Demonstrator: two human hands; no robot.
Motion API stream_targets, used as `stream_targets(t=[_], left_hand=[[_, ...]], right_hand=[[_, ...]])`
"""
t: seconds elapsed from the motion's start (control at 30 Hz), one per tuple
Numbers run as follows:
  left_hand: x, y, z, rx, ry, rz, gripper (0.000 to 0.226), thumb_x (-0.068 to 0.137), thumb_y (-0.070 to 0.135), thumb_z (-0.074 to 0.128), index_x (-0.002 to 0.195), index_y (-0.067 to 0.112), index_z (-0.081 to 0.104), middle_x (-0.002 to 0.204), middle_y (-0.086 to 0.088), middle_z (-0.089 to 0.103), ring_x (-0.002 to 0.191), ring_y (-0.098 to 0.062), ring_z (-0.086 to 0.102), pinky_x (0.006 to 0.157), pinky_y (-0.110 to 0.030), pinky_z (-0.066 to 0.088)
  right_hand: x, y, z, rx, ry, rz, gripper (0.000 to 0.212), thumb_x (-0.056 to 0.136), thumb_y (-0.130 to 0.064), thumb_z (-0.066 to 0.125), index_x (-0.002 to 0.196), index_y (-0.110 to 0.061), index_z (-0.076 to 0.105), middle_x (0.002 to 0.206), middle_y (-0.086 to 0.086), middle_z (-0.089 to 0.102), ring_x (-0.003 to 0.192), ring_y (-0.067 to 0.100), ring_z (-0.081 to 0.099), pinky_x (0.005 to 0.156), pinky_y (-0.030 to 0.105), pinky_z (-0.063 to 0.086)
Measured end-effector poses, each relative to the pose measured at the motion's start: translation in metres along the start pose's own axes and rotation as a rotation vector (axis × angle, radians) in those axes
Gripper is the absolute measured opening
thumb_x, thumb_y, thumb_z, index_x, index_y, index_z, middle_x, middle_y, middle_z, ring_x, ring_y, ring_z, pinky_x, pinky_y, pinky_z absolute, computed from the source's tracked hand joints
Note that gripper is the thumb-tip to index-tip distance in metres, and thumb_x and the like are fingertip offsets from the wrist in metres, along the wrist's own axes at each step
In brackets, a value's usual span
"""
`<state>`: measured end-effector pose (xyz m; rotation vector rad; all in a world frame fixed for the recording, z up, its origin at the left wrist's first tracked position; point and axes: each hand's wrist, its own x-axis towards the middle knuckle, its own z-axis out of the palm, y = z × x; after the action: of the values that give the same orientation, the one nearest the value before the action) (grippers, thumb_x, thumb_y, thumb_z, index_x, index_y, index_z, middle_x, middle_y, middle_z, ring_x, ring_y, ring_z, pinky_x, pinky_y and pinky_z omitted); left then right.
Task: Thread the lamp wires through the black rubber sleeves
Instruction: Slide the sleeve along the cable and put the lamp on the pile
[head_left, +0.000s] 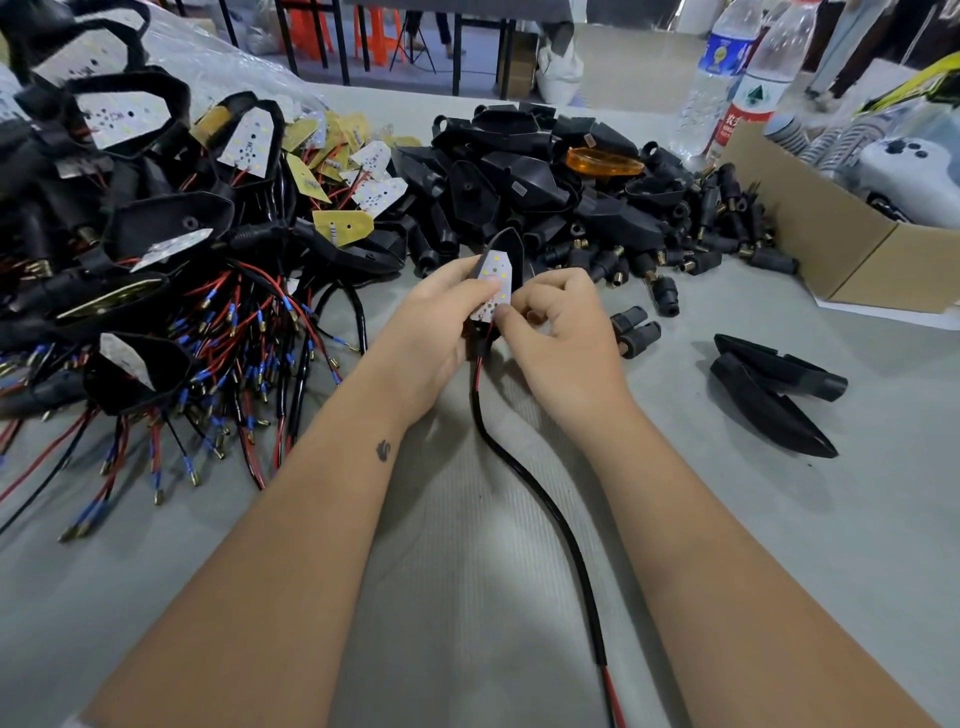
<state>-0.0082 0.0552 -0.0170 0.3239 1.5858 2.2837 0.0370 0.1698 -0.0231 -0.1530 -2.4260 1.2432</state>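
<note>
L hand (441, 317) + R hand (558, 327) pinch LED board (493, 286) | sleeved wire (524, 483) hangs below (toward wrists)

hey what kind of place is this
Probably a small lamp assembly workshop: a heap of black housings, wired LED boards piled left, and a carton of parts on the grey bench.

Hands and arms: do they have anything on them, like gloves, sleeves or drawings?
No gloves and no sleeves show: both hands, left and right, are bare, and so are the forearms as far as the picture goes. I see no rings, watch or bracelet. There is one marking: a small dark tattoo on the left wrist, shaped a bit like a swan.
</note>
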Motion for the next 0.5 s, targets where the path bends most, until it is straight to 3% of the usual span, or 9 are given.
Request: stream_targets(t=[0.13, 0.27, 0.37, 0.5], left_hand=[[0.0012, -0.003, -0.0006, 0.064, 0.037, 0.042, 0.016, 0.101, 0.006, 0.045, 0.099, 0.01, 0.06, 0.073, 0.002, 0.067, 0.063, -0.006, 0.063, 0.065, -0.023, 0.055], [0.0001, -0.0021, -0.0012, 0.133, 0.044, 0.051, 0.016, 0.101, 0.009, 0.046, 0.106, 0.01, 0.061, 0.09, -0.008, 0.066, 0.078, -0.016, 0.063, 0.086, -0.039, 0.054], [-0.0015, -0.001, 0.0003, 0.153, 0.059, 0.049, 0.015, 0.101, 0.01, 0.047, 0.104, 0.012, 0.062, 0.092, -0.009, 0.065, 0.082, -0.017, 0.063, 0.094, -0.046, 0.051], [-0.0033, 0.0007, 0.0009, 0.182, 0.077, 0.061, 0.014, 0.101, 0.011, 0.048, 0.102, 0.013, 0.062, 0.09, -0.009, 0.065, 0.083, -0.02, 0.063, 0.093, -0.048, 0.051]], right_hand=[[-0.0031, -0.0009, 0.0017, -0.174, 0.023, -0.093, 0.015, 0.093, -0.026, 0.064, 0.091, -0.017, 0.076, 0.118, -0.006, 0.055, 0.106, 0.005, 0.052, 0.082, 0.023, 0.041], [-0.0047, -0.0046, 0.0022, -0.258, 0.045, -0.093, 0.017, 0.094, -0.028, 0.063, 0.096, -0.019, 0.077, 0.148, -0.002, 0.048, 0.123, 0.007, 0.048, 0.083, 0.021, 0.033], [-0.0065, -0.0056, 0.0033, -0.276, 0.077, -0.107, 0.017, 0.094, -0.029, 0.063, 0.093, -0.019, 0.077, 0.152, -0.001, 0.044, 0.121, 0.008, 0.045, 0.087, 0.026, 0.037], [-0.0066, -0.005, 0.0047, -0.244, 0.102, -0.118, 0.017, 0.093, -0.027, 0.064, 0.092, -0.017, 0.077, 0.147, -0.002, 0.048, 0.113, 0.008, 0.052, 0.08, 0.025, 0.039]])
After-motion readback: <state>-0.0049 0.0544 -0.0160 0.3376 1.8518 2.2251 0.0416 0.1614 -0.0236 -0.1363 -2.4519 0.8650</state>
